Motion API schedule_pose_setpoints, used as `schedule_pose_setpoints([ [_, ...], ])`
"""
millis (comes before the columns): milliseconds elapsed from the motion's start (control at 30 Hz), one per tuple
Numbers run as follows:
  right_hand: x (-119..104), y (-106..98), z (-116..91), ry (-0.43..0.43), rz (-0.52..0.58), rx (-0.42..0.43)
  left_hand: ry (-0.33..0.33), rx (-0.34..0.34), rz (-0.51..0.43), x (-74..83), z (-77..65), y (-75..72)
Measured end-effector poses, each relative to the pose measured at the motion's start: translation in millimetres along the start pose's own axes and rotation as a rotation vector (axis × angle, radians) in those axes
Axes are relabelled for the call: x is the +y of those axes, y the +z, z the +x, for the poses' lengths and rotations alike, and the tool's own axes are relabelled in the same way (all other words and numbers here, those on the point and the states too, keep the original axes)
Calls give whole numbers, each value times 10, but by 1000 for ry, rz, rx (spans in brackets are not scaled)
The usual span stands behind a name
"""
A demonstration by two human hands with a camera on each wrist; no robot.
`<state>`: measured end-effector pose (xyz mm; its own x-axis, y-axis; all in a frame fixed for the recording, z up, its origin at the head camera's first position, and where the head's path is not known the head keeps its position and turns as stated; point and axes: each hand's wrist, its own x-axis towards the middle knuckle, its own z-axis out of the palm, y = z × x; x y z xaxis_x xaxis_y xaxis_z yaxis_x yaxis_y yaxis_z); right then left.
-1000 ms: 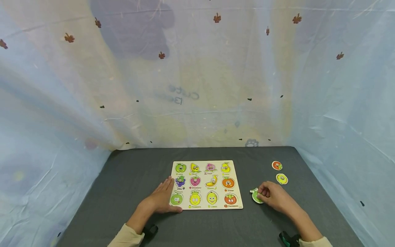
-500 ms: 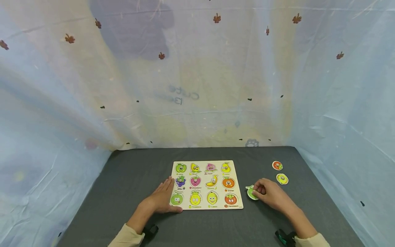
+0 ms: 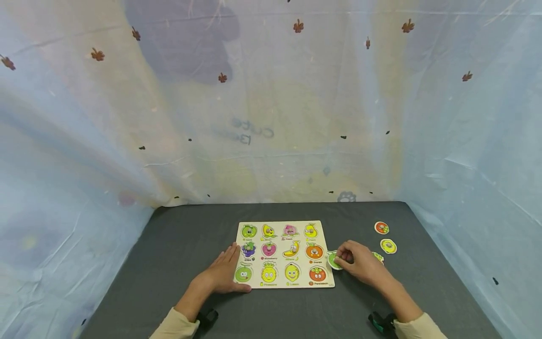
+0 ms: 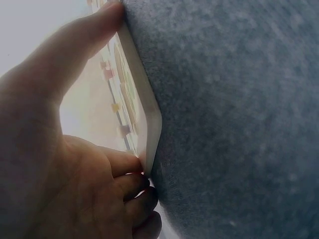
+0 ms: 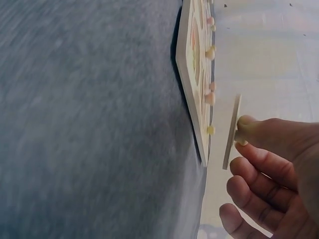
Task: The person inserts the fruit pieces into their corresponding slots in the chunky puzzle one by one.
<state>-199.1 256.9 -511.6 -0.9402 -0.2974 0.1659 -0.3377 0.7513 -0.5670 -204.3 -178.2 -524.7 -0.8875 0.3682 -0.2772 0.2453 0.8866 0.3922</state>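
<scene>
A cream wooden fruit puzzle board (image 3: pixel 279 261) lies flat on the dark cloth, with several knobbed fruit pieces set in it. My left hand (image 3: pixel 218 273) rests along its left side, fingers extended at the edge and the thumb at the front corner; the left wrist view shows the fingertips against the board's edge (image 4: pixel 142 84). My right hand (image 3: pixel 362 263) pinches a round green puzzle piece with a stem (image 3: pixel 334 260) by its knob. In the right wrist view that puzzle piece (image 5: pixel 232 132) is seen edge-on, raised off the cloth beside the board's right side.
To the right on the dark table (image 3: pixel 186 245) lie a red puzzle piece (image 3: pixel 381 228) and a yellow puzzle piece (image 3: pixel 388 246). Another green piece (image 3: pixel 378 256) is partly hidden behind my right hand. A pale patterned curtain (image 3: pixel 271 117) surrounds the table's back and sides.
My right hand has moved left and slightly away from me with the round green puzzle piece, up to the board's right edge. The left hand has stayed in place.
</scene>
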Motion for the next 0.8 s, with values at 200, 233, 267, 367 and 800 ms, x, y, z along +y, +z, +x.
schedule_pose_setpoints([
  [200, -43, 82, 70, -46, -6, 10, 6, 2, -2, -10, -3, 8],
  [233, -48, 94, 82, -54, -7, 8, 8, 2, -3, -10, -4, 8],
  [267, -55, 106, 96, -59, -8, 7, 10, 3, -4, -11, -5, 8],
  [367, -84, 131, 131, -85, -1, -3, 11, 3, -4, -11, -5, 5],
  [800, -260, 278, 276, -114, 48, -73, 2, 3, 22, -22, 11, 21],
])
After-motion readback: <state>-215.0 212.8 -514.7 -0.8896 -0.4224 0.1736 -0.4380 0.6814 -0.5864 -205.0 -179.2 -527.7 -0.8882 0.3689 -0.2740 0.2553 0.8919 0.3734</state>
